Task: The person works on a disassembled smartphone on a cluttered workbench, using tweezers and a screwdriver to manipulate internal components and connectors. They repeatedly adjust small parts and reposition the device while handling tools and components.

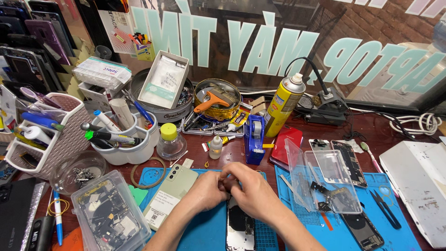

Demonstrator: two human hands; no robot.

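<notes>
1. Blue mat (pixel 209 232) covers the near surface; an opened phone (pixel 240 227) lies on it, top end under the hands.
2. Left hand (pixel 206 189) and right hand (pixel 251 188) meet with fingers pinched narrow over the phone's top edge; whether they hold a small part cannot be told.
3. For control, keep both wrists resting on the mat and work slowly.
4. Just left lies a pale green phone back (pixel 179 182).
5. Further back stand a tape dispenser (pixel 254 138) and a yellow spray can (pixel 284 103).
</notes>
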